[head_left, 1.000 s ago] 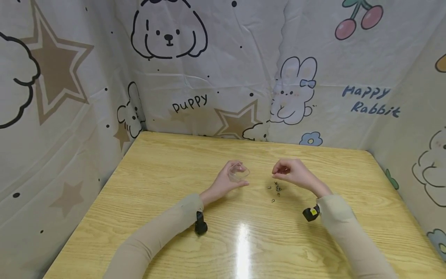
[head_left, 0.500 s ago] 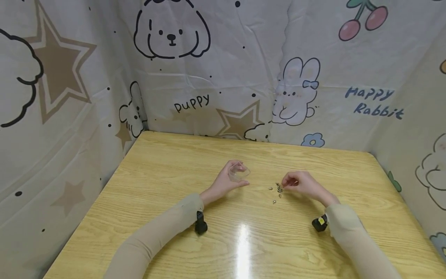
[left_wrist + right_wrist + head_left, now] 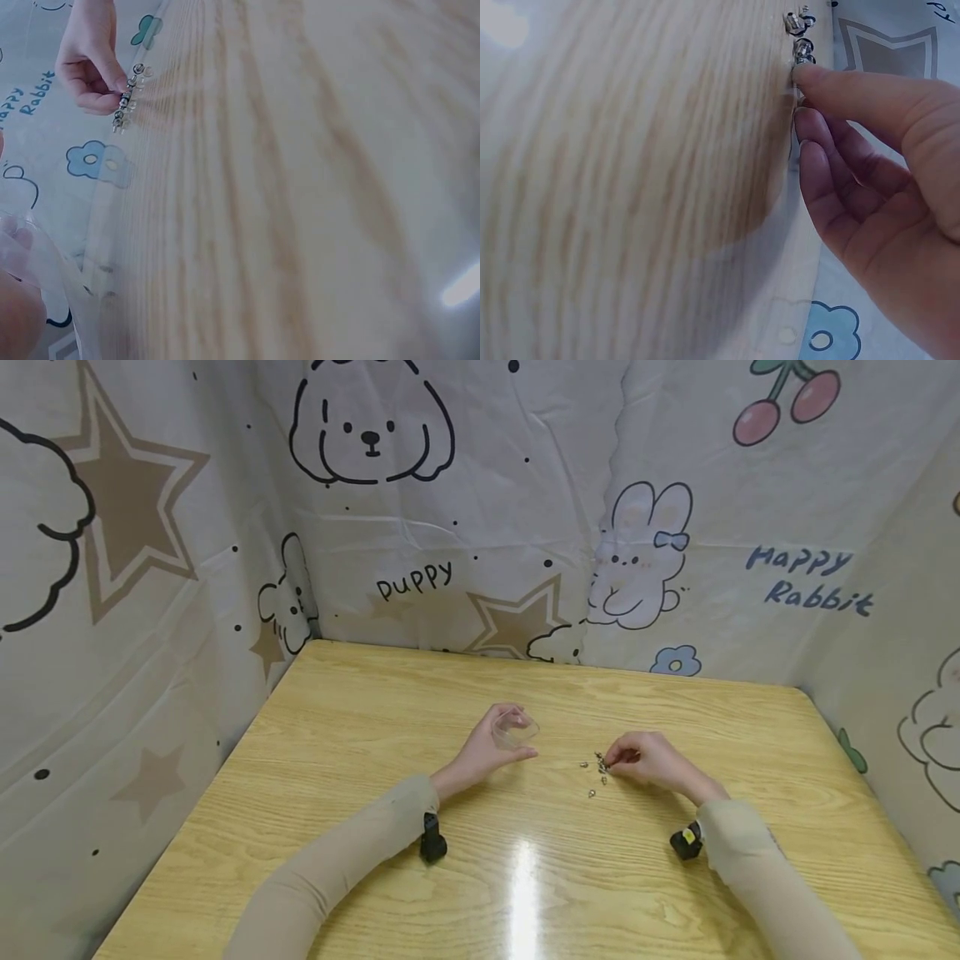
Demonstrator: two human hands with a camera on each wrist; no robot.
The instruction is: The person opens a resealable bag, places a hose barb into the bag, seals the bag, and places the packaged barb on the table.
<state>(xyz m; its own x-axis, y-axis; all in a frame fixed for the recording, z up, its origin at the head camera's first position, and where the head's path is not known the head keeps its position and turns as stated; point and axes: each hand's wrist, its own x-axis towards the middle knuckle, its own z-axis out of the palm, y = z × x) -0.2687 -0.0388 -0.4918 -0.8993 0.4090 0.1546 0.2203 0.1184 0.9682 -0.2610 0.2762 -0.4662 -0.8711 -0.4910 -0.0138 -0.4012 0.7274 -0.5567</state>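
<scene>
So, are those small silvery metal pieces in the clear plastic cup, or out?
Out: the visible pieces lie on the yellow wooden table, apart from the cup.

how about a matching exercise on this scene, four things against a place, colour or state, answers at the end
1. left hand
2. right hand
3. small metal pieces
4. tabletop

A. yellowish, with wood grain
B. partly clustered, a few lying apart
C. holding a clear cup
D. curled, at the edge of the cluster

Pairs: 1-C, 2-D, 3-B, 4-A
</scene>
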